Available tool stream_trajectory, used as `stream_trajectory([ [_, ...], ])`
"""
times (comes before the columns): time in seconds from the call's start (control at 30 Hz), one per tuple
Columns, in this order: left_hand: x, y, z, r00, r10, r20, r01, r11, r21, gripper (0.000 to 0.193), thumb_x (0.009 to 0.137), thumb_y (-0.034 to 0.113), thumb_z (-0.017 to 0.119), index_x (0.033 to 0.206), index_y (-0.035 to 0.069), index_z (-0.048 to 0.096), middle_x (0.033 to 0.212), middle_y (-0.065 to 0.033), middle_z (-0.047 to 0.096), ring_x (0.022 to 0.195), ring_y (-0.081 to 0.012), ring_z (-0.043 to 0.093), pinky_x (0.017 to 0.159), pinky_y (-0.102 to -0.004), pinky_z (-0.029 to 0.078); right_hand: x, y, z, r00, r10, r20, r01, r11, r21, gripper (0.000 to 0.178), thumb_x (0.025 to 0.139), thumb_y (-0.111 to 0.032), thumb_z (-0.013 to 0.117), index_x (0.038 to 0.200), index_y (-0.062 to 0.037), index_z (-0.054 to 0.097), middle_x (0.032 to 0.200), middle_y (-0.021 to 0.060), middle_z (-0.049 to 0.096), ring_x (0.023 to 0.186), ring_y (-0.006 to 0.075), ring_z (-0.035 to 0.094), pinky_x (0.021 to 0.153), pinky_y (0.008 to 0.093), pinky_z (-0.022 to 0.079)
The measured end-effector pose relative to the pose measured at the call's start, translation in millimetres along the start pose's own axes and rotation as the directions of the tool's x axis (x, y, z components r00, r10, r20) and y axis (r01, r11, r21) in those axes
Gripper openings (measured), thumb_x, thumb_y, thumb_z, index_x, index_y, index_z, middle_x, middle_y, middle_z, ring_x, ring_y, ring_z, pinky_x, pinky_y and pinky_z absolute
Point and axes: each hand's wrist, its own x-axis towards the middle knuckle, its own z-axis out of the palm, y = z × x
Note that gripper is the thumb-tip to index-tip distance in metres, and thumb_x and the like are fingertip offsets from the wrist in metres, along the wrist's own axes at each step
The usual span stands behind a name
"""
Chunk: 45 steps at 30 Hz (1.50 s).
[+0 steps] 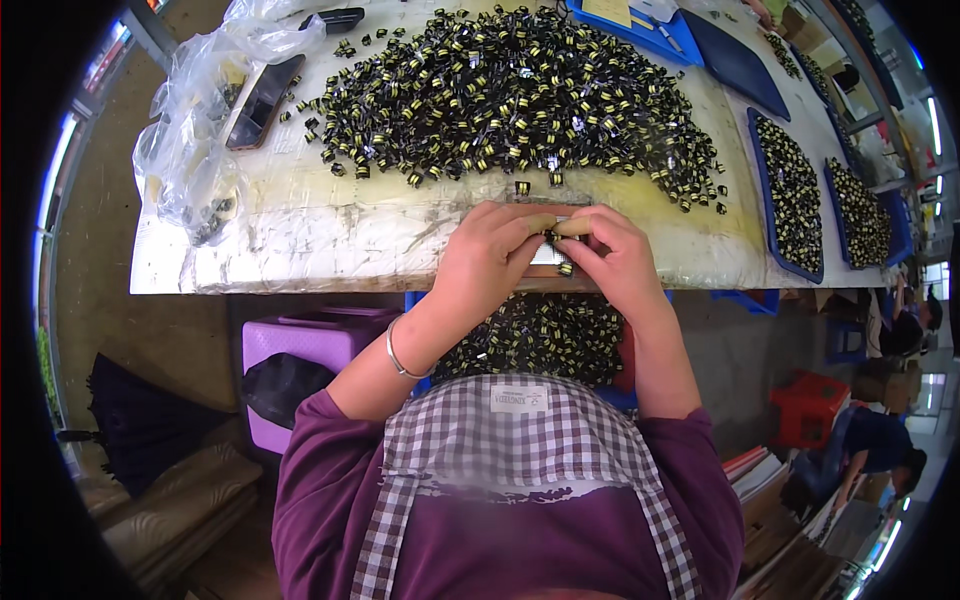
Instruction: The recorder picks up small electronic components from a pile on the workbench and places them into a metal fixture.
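Between left hand (483, 258) and right hand (622, 262), a dark part (549, 235) lies pinched in their grip.

Pinch zone: fingertips of bare left hand (487, 255) and bare right hand (618, 258) conceal most of whatever lies between them; grip per hand undetermined. Flat silver metal plate (547, 256) beneath: partly covered by fingers. Black-and-yellow small pieces heaped on the counter (500, 100): individual detail too small to resolve. Bright blue plastic tray (668, 46): cut by upper edge. Dark-topped co-worker (882, 440), right: blurred, handwork unreadable.
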Motion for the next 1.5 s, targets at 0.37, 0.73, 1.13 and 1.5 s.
stream_trajectory([
  [0.37,3,12,15,0.996,0.087,-0.005,-0.087,0.996,-0.014,0.018,0.077,0.0,0.066,0.095,0.003,0.067,0.095,-0.0117,0.066,0.095,-0.0312,0.06,0.084,-0.0395,0.05,33,-3,13,0.943,0.152,-0.296,-0.133,0.988,0.081,0.021,0.077,-0.018,0.078,0.081,-0.0034,0.063,0.068,0.0061,0.063,0.057,0.0165,0.057,0.055,0.0302,0.046],
  [0.73,-6,14,14,1.0,0.022,0.023,-0.022,1.0,-0.001,0.018,0.078,0.001,0.068,0.096,0.005,0.069,0.092,-0.0101,0.066,0.089,-0.0303,0.061,0.08,-0.0391,0.049,14,-2,10,0.96,0.0,-0.278,-0.09,0.946,-0.312,0.015,0.079,-0.01,0.073,0.088,-0.0052,0.062,0.075,0.0048,0.056,0.059,0.0176,0.052,0.055,0.0317,0.045],
  [1.13,1,5,18,0.999,0.038,0.01,-0.038,0.999,0.025,0.014,0.08,0.004,0.067,0.094,0.004,0.066,0.096,-0.0106,0.066,0.09,-0.0305,0.06,0.081,-0.0397,0.049,12,7,1,0.962,-0.037,-0.271,-0.025,0.975,-0.221,0.017,0.08,-0.007,0.074,0.096,-0.0057,0.068,0.074,0.003,0.058,0.055,0.0111,0.048,0.052,0.0268,0.042],
  [1.5,-3,9,20,0.997,0.064,0.038,-0.068,0.991,0.119,0.02,0.078,0.002,0.063,0.099,0.003,0.063,0.102,-0.0104,0.064,0.094,-0.0281,0.059,0.082,-0.0385,0.049,8,9,4,0.981,-0.006,-0.195,-0.04,0.973,-0.228,0.016,0.08,-0.005,0.074,0.094,-0.0046,0.068,0.066,0.0023,0.051,0.053,0.0106,0.046,0.049,0.027,0.039],
])
